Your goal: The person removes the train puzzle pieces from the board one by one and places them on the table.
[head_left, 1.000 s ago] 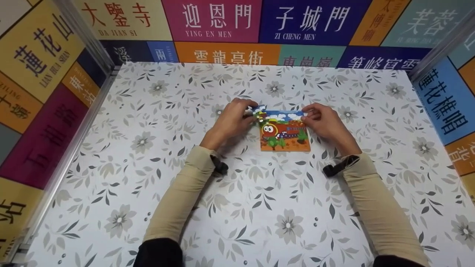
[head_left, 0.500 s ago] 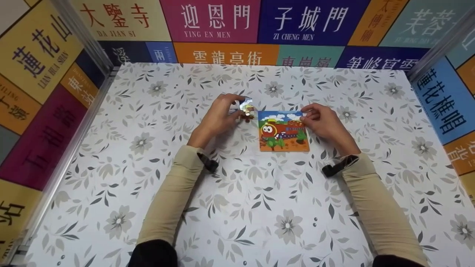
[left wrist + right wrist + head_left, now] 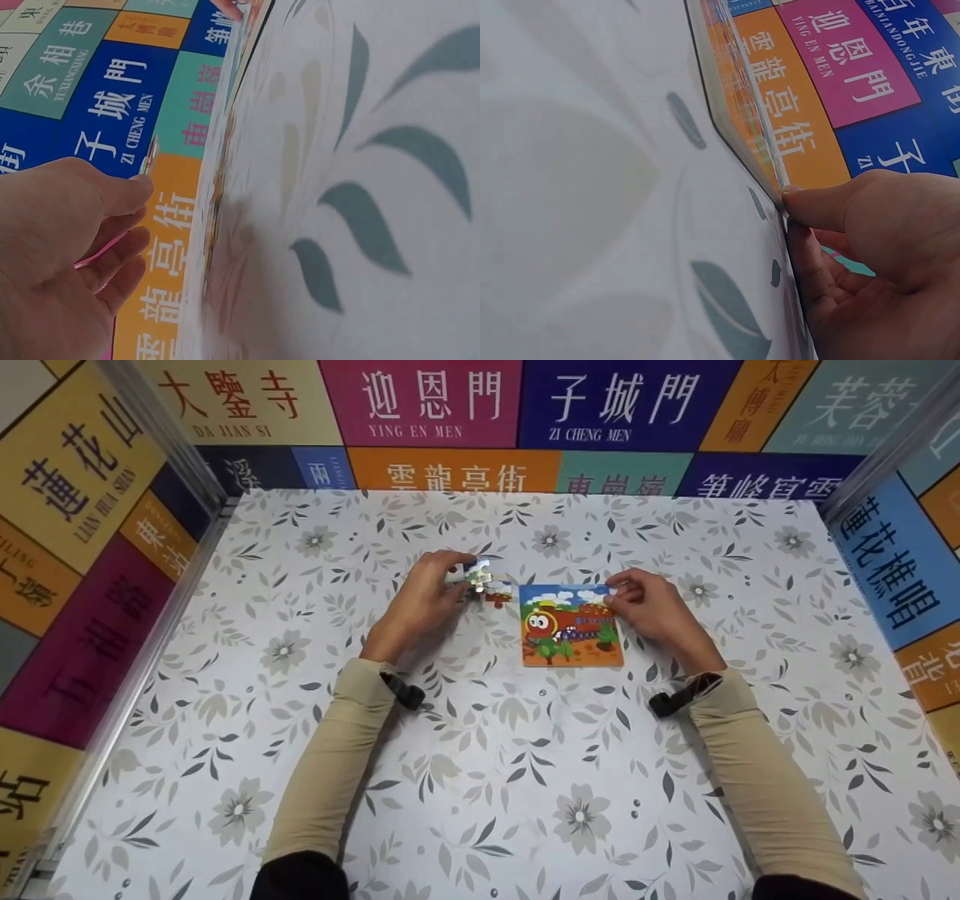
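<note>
A square picture board (image 3: 571,625) with a cartoon red train lies flat on the table, like a jigsaw puzzle. My right hand (image 3: 651,604) pinches its upper right edge between thumb and fingers; in the right wrist view the thumb (image 3: 817,206) sits at the board's (image 3: 746,120) corner. To the left of the board, my left hand (image 3: 424,596) pinches a jigsaw piece (image 3: 478,575) coloured blue, white and green. That piece (image 3: 152,156) shows edge-on above the thumb in the left wrist view. Another jigsaw piece (image 3: 499,595) with red and yellow lies between the held piece and the board.
White cloth with grey leaves and flowers covers the table (image 3: 480,780). Panels with large Chinese lettering (image 3: 435,405) stand along the back and both sides. A dark strap device (image 3: 405,692) sits on the left wrist, a similar one (image 3: 675,701) on the right.
My left hand has moved left, away from the board, with a jigsaw piece in its fingers. A loose piece now shows on the table beside the board. The right hand stays in place.
</note>
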`<action>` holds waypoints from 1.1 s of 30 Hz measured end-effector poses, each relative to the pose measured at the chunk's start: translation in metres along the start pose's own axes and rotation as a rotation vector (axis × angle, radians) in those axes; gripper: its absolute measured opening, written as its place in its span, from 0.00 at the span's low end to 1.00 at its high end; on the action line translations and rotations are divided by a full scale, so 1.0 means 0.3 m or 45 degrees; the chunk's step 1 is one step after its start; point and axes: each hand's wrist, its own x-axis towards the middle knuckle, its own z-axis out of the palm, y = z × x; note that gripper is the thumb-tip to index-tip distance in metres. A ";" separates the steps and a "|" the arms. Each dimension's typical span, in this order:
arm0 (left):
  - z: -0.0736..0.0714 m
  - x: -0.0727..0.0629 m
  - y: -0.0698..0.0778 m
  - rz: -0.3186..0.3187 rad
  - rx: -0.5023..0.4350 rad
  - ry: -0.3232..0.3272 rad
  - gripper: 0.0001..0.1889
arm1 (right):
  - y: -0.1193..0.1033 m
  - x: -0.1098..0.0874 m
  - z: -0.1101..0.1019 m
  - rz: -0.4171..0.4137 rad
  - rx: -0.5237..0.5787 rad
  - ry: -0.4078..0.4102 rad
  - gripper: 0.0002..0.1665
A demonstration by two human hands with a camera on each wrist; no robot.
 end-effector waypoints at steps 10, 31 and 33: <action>-0.030 -0.022 -0.022 -0.098 -0.025 -0.021 0.25 | 0.001 -0.001 0.001 -0.011 0.040 -0.032 0.22; -0.100 -0.082 -0.101 -0.151 -0.036 -0.021 0.24 | 0.005 -0.001 0.001 0.005 0.047 -0.016 0.21; -0.107 -0.089 -0.109 -0.140 -0.016 -0.026 0.23 | 0.006 -0.001 0.000 -0.003 0.038 -0.014 0.21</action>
